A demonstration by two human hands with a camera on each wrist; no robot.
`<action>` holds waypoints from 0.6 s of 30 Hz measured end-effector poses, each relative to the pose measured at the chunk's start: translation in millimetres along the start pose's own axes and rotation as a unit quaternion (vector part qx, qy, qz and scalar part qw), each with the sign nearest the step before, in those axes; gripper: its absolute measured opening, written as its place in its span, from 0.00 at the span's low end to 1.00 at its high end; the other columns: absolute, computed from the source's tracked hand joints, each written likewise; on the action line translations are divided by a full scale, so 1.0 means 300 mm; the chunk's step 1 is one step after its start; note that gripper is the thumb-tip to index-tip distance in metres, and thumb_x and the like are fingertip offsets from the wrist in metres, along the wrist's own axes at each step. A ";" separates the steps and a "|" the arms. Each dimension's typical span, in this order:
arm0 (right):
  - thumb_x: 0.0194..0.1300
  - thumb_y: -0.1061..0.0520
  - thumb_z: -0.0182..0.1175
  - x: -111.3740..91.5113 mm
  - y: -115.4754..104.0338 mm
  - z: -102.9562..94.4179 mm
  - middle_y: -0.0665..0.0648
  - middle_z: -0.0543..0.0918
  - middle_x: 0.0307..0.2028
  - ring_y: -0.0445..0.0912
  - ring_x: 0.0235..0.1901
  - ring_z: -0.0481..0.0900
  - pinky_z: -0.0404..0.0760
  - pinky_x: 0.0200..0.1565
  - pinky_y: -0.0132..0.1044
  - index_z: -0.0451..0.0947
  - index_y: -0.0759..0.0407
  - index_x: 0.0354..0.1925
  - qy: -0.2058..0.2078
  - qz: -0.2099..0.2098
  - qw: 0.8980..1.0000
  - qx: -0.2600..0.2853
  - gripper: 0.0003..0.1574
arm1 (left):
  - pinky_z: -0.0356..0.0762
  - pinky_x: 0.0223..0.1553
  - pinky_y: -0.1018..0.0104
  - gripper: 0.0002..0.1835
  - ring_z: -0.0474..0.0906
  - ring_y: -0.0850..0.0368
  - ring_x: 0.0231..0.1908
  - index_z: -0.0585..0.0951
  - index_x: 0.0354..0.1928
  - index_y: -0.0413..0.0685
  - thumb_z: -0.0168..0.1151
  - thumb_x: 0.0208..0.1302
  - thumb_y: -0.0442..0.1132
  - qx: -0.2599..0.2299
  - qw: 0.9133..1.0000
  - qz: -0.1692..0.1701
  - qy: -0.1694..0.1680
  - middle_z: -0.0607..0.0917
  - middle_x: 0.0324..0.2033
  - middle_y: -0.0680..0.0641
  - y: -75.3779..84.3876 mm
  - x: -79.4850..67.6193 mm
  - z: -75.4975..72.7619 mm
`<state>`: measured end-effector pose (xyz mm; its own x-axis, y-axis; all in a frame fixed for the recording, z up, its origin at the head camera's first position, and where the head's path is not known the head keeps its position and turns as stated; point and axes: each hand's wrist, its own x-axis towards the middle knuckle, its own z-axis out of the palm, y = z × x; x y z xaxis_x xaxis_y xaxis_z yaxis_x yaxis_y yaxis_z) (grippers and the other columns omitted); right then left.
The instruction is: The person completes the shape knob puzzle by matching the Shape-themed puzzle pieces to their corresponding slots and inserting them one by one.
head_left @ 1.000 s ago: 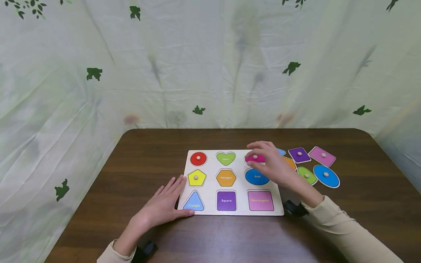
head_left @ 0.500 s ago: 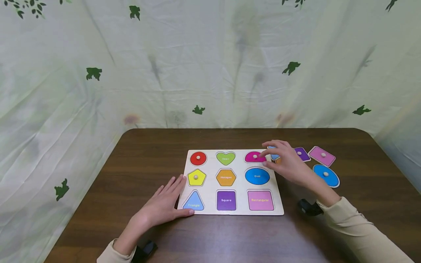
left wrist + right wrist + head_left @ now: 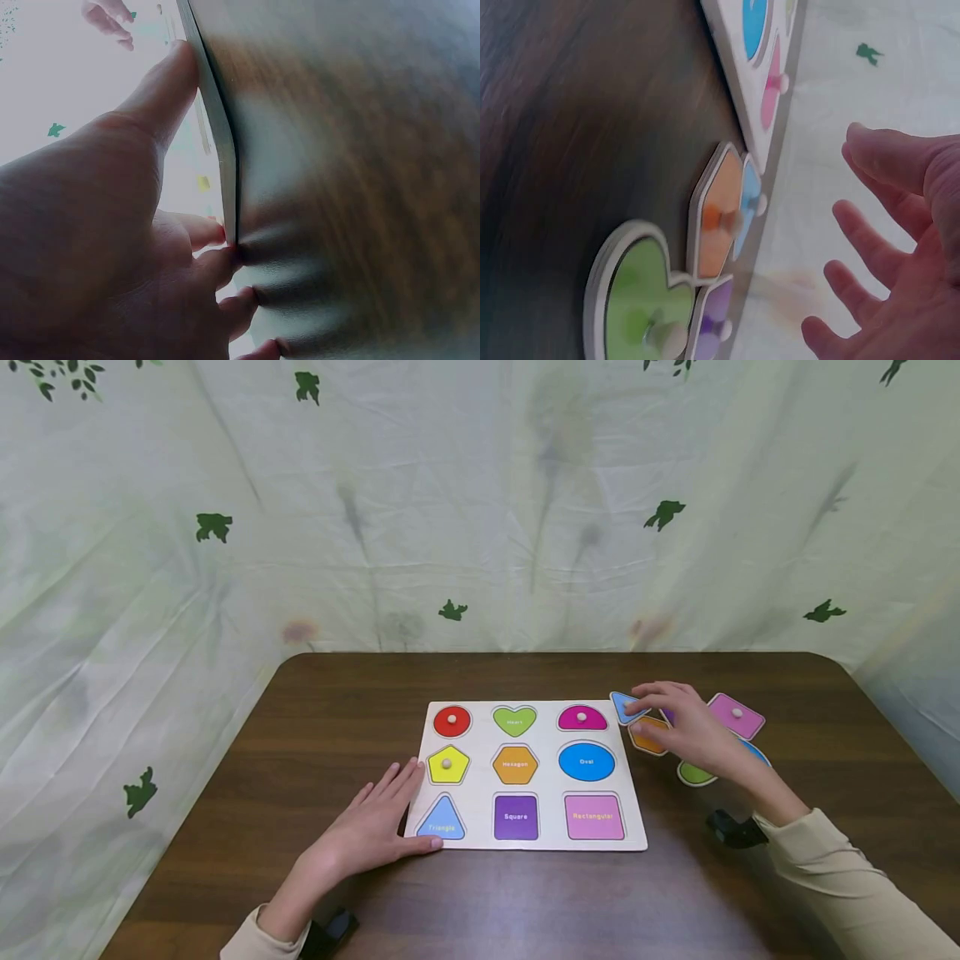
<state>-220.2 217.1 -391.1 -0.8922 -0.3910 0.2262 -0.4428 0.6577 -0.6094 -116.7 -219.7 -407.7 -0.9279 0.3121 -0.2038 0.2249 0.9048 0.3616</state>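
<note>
Left hand (image 3: 378,822) has its fingers spread along the left side of a white shape puzzle board (image 3: 549,777), thumb resting on the near left corner. So that grip's flat and relaxed, just touching the board's edge.

Right hand (image 3: 697,731) is up over the loose pieces on the right. Right wrist view shows the grip with nothing in it, fingers apart and slightly bent, clear of the pieces.

Board lies flat on the dark wood worktop (image 3: 360,710). Three knobbed pieces sit in it: red circle (image 3: 452,722), yellow pentagon (image 3: 448,765) and magenta semicircle (image 3: 582,718). The heart, hexagon, oval, triangle, square and rectangle spots show their printed labels, no pieces in them.

Loose bunch: the blue triangle piece (image 3: 622,703) is right at the board's far right corner, with the orange hexagon piece (image 3: 721,187) next to it. The green heart piece (image 3: 641,281) and purple square piece (image 3: 714,300) are near the hexagon, both partly covered by the right hand and arm in the head view. Pink rectangle piece (image 3: 738,717) is farther right, and the blue oval piece (image 3: 756,752) mostly hides behind the forearm.
</note>
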 end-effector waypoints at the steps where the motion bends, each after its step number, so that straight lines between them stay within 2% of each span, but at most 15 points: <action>1: 0.61 0.63 0.68 -0.001 0.006 -0.003 0.66 0.76 0.59 0.67 0.63 0.58 0.62 0.58 0.64 0.85 0.61 0.44 -0.001 0.000 1.000 0.000 0.11 | 0.47 0.69 0.37 0.59 0.44 0.42 0.75 0.52 0.78 0.46 0.65 0.53 0.70 0.000 1.000 0.000 0.000 0.52 0.76 0.45 0.000 0.000 0.000; 5: 0.61 0.63 0.68 -0.008 0.025 -0.016 0.68 0.75 0.58 0.70 0.64 0.56 0.59 0.59 0.67 0.85 0.60 0.43 -0.012 0.007 1.000 -0.004 0.10 | 0.47 0.69 0.37 0.59 0.44 0.42 0.75 0.52 0.78 0.46 0.65 0.53 0.70 -0.001 1.000 0.001 0.000 0.52 0.76 0.45 0.000 0.000 0.000; 10: 0.62 0.62 0.67 -0.015 0.052 -0.032 0.68 0.73 0.60 0.72 0.65 0.52 0.60 0.58 0.69 0.86 0.58 0.44 -0.038 0.031 0.999 -0.017 0.10 | 0.46 0.69 0.38 0.59 0.44 0.42 0.75 0.52 0.78 0.46 0.65 0.52 0.71 -0.001 1.000 0.000 0.000 0.52 0.76 0.45 0.000 0.000 -0.001; 18: 0.59 0.60 0.70 -0.021 0.100 -0.032 0.70 0.74 0.58 0.74 0.62 0.56 0.56 0.59 0.70 0.87 0.59 0.43 -0.045 0.028 0.998 -0.047 0.11 | 0.46 0.69 0.37 0.60 0.44 0.42 0.75 0.52 0.78 0.47 0.64 0.52 0.72 -0.003 1.000 -0.002 -0.002 0.53 0.76 0.45 -0.002 0.001 0.001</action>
<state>-228.7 245.5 -403.5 -0.9063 -0.4045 0.1223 -0.4019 0.7360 -0.5448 -116.9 -220.0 -408.2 -0.9275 0.3103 -0.2086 0.2202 0.9042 0.3659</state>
